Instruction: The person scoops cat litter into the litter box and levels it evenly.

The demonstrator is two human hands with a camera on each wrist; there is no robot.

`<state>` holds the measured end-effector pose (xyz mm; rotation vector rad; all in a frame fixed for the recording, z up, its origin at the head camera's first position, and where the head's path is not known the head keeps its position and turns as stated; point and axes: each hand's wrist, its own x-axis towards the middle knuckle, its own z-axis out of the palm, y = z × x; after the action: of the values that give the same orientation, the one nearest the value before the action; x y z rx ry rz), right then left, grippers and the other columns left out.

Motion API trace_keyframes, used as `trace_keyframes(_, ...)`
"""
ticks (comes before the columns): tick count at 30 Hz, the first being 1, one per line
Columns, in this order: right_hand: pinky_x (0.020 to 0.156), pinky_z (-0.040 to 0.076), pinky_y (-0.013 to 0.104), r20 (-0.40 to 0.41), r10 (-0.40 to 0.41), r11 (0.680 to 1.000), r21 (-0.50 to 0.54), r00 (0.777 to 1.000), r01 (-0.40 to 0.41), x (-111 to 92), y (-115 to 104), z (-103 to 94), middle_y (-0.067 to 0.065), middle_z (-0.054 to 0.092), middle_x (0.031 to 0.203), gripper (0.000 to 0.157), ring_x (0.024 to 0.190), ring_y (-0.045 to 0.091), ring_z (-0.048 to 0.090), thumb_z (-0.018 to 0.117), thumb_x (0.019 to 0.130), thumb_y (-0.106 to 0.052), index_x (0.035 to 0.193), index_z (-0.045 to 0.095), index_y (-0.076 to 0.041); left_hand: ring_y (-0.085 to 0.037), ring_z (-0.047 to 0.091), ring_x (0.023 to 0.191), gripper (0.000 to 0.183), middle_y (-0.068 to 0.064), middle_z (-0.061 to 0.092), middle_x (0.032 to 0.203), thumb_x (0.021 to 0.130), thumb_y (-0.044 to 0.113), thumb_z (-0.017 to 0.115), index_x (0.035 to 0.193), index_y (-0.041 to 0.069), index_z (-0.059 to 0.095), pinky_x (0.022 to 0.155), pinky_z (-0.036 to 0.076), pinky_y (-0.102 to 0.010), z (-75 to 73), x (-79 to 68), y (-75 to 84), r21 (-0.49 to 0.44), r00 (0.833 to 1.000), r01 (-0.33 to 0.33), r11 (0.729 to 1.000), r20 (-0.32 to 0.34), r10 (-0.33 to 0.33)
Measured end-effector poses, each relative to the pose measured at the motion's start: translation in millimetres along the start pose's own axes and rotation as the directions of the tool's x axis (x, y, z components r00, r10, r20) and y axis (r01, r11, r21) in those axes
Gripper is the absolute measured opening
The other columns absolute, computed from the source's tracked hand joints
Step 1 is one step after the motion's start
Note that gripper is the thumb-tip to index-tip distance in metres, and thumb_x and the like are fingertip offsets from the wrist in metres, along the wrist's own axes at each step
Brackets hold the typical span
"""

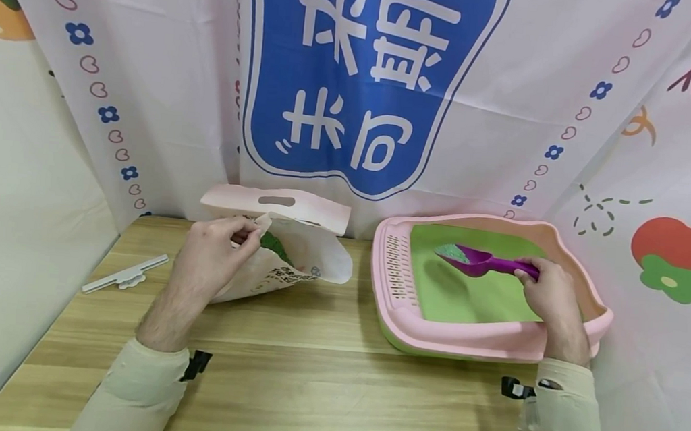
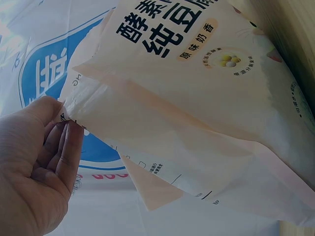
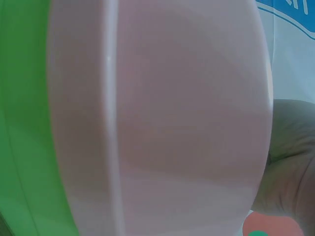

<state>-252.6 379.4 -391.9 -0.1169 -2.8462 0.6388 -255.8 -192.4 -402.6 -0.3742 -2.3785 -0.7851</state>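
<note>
With thumb and fingers, my left hand (image 1: 217, 253) pinches the edge of an open cat litter bag (image 1: 249, 282); green litter (image 1: 275, 245) shows in its mouth. The left wrist view shows the bag's printed side (image 2: 197, 88) and the pinched corner. My right hand (image 1: 549, 289) grips the handle of a purple scoop (image 1: 480, 261), which carries pale green granules (image 1: 452, 252). The scoop is held over a litter box (image 1: 463, 340) with a pink rim and green base. In the right wrist view the box wall (image 3: 187, 118) hides most of the hand.
A white sealing clip (image 1: 125, 274) lies on the wooden table (image 1: 332, 390), left of the bag. Printed cloth (image 1: 176, 46) hangs behind and at the sides. A pink perforated strip (image 1: 399, 267) runs along the box's left side.
</note>
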Motion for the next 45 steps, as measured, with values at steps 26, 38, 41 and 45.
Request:
trace_keyframes(26, 0.080, 0.055, 0.057, -0.011, -0.050, 0.998, -0.046, 0.999, 0.049, 6.2, 7.3, 4.3, 0.031, 0.073, 0.112, 0.025, 0.093, 0.043, 0.068, 0.065, 0.103, -0.009, 0.126, 0.070, 0.001, -0.021, 0.078, 0.089, 0.011, -0.005, 0.082, 0.099, 0.099, 0.017, 0.074, 0.106, 0.013, 0.081, 0.077, 0.065, -0.043, -4.7, 3.2, 8.3, -0.007, 0.996, 0.003, 1.000, 0.092, -0.003)
trace_keyframes(38, 0.083, 0.055, 0.060, -0.009, -0.059, 0.996, -0.060, 0.998, 0.058, 5.0, 6.8, 5.8, 0.030, 0.074, 0.113, 0.024, 0.096, 0.045, 0.068, 0.064, 0.102, -0.007, 0.124, 0.070, 0.002, -0.020, 0.077, 0.086, 0.012, -0.003, 0.082, 0.097, 0.097, 0.021, 0.078, 0.108, 0.016, 0.080, 0.076, 0.065, -0.041, -9.9, 12.6, 13.6, 0.014, 0.985, -0.019, 1.000, 0.174, 0.017)
trace_keyframes(41, 0.084, 0.054, 0.061, -0.019, -0.075, 0.994, -0.077, 0.997, 0.073, 6.0, 6.2, 5.4, 0.029, 0.074, 0.112, 0.023, 0.096, 0.045, 0.068, 0.064, 0.102, -0.008, 0.123, 0.071, 0.002, -0.017, 0.076, 0.082, 0.011, -0.002, 0.082, 0.093, 0.097, 0.021, 0.079, 0.106, 0.015, 0.080, 0.071, 0.063, -0.038, -11.1, 16.0, 15.5, 0.026, 0.984, -0.015, 1.000, 0.176, 0.011)
trace_keyframes(45, 0.083, 0.053, 0.061, -0.024, -0.087, 0.992, -0.093, 0.996, 0.085, 8.0, 5.5, 5.5, 0.028, 0.075, 0.111, 0.022, 0.095, 0.046, 0.068, 0.065, 0.102, -0.008, 0.121, 0.072, 0.000, -0.019, 0.077, 0.086, 0.011, -0.006, 0.081, 0.098, 0.097, 0.015, 0.075, 0.107, 0.011, 0.078, 0.077, 0.066, -0.040, -13.3, 20.7, 18.1, 0.036, 0.986, -0.010, 0.999, 0.168, 0.004)
